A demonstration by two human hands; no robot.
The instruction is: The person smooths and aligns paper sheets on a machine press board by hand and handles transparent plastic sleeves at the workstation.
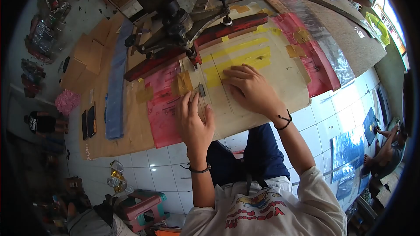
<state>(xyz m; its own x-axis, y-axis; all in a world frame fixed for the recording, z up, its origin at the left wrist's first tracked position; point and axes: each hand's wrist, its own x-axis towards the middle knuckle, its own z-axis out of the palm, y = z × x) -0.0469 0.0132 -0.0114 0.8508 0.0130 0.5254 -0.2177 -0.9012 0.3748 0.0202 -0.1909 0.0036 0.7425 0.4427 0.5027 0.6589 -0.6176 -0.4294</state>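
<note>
My left hand (195,120) rests on the near left part of a beige board (280,78), with its fingers stretched out and the thumb apart. Just beyond its fingertips lies a small dark grey block (201,90), beside a strip of brown tape (185,83). My right hand (253,91) lies on the board with fingers loosely bent, its fingertips at the yellow tape (258,59). Neither hand is seen holding anything. Thin dark lines run along the board between the hands. A red bar (232,29) of a black metal machine (177,19) stands over the board's far side.
Red plastic sheeting (162,105) covers the table on both sides of the board. A blue strip (117,83), cardboard (85,57) and dark phone-like objects (89,121) lie at left. A stool (142,209) stands behind. Other people are around, one (389,146) sitting at right.
</note>
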